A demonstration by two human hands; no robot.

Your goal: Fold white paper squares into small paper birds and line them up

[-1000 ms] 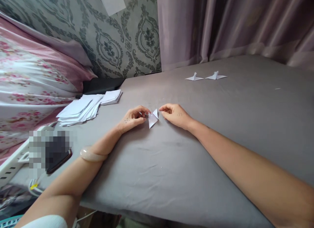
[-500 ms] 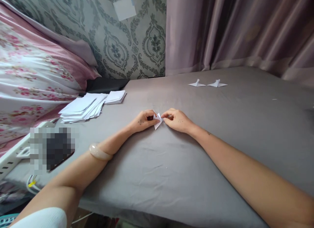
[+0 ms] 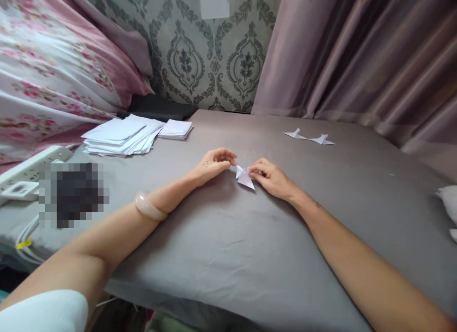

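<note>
My right hand (image 3: 271,178) pinches a small white folded paper crane (image 3: 245,179) by its right side, between thumb and fingertips. One broad pointed wing of the crane slants down toward me, just above the grey sheet. On the other side, my left hand (image 3: 214,165) has its thumb and fingers apart, the fingertips close to the crane's left point. Nothing shows in that hand; whether a fingertip touches the paper is hard to tell. Farther back on the right stand two finished-looking paper cranes (image 3: 295,134) (image 3: 322,140) with spread wings.
A large stack of white paper (image 3: 117,134) and a smaller stack (image 3: 176,129) lie at the back left on the grey sheet (image 3: 221,256). Near the left edge are a white power strip (image 3: 39,165), cables (image 3: 26,232) and a blurred dark object (image 3: 78,194). Curtains hang behind.
My left hand has let go of the paper crane and opened. The crane has turned in my right hand, its broad wing now pointing down right. The whole view has shifted and tilted.
</note>
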